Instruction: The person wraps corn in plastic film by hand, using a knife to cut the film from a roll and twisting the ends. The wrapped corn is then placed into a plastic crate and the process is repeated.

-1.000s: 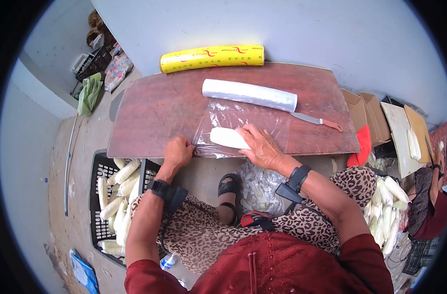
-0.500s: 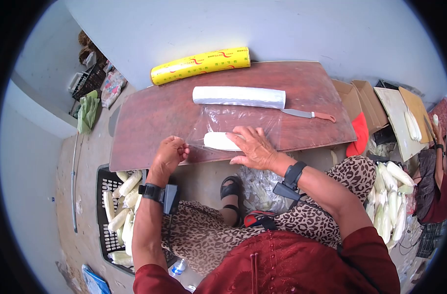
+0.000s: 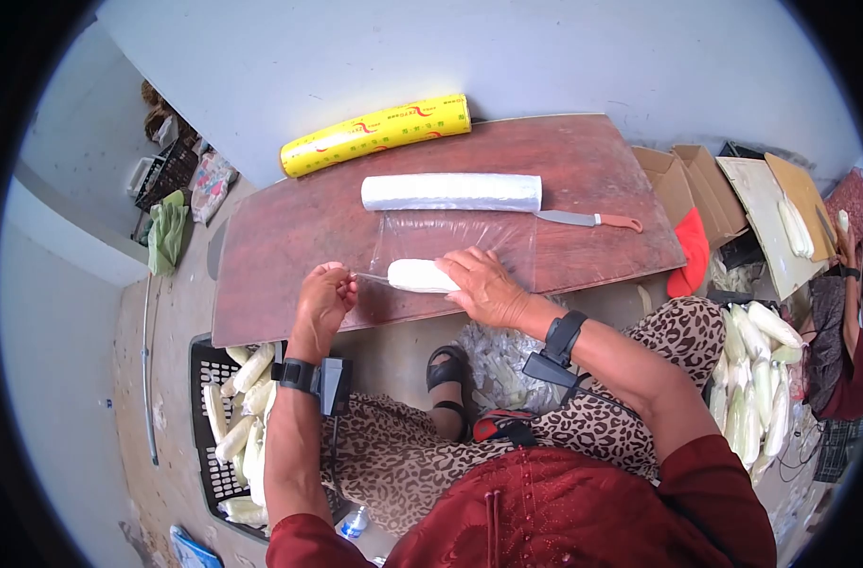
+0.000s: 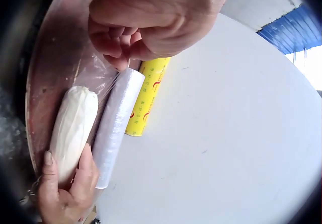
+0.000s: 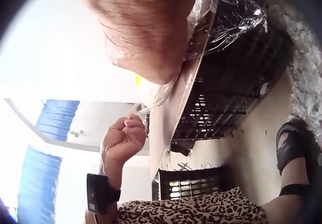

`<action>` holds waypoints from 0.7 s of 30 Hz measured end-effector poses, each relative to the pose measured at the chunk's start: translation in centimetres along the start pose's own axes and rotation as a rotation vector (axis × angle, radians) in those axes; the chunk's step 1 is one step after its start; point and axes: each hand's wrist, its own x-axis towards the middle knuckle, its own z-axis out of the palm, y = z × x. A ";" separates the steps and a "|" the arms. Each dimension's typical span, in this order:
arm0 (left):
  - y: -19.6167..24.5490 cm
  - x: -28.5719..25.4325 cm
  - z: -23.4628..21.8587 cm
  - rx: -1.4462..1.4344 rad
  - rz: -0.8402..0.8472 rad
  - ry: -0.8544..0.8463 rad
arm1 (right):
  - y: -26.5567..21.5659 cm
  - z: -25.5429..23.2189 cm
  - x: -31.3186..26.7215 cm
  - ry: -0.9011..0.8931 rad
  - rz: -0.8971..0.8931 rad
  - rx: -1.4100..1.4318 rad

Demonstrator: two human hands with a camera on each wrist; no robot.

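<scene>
A pale ear of corn (image 3: 415, 275), still in whitish husk leaves, lies on a sheet of clear cling film (image 3: 455, 232) near the table's front edge. My right hand (image 3: 490, 292) grips its right end, thumb on one side and fingers over the other, as the left wrist view also shows. To the left, my left hand (image 3: 323, 298) pinches the film's gathered edge between thumb and fingertips. That edge is pulled into a taut strand running toward the corn. Behind the corn, the sheet leads back to a white film roll (image 3: 450, 192).
A knife (image 3: 592, 220) with a reddish handle lies beside the film roll. The yellow printed roll (image 3: 374, 135) rests at the table's (image 3: 270, 256) back edge. Black crates (image 3: 209, 398) of pale corn stand below left; more corn (image 3: 758, 369) is piled at the right. Another person's arm (image 3: 850, 275) shows far right.
My left hand has risen from the table's front edge and drawn the film's edge up into a strand. The right hand still holds the corn. The head view has shifted slightly.
</scene>
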 end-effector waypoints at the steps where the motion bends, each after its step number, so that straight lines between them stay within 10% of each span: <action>1: 0.0 0.1 -0.2 0.012 -0.008 0.000 | 0.2 -0.1 0.1 0.018 -0.002 0.037; 17: -1.0 4.1 -0.4 -0.269 0.037 0.093 | 2.2 -1.3 1.9 -0.137 0.112 0.343; 21: -0.5 3.1 1.2 0.144 0.451 0.269 | 2.4 -1.3 2.0 -0.155 0.156 0.354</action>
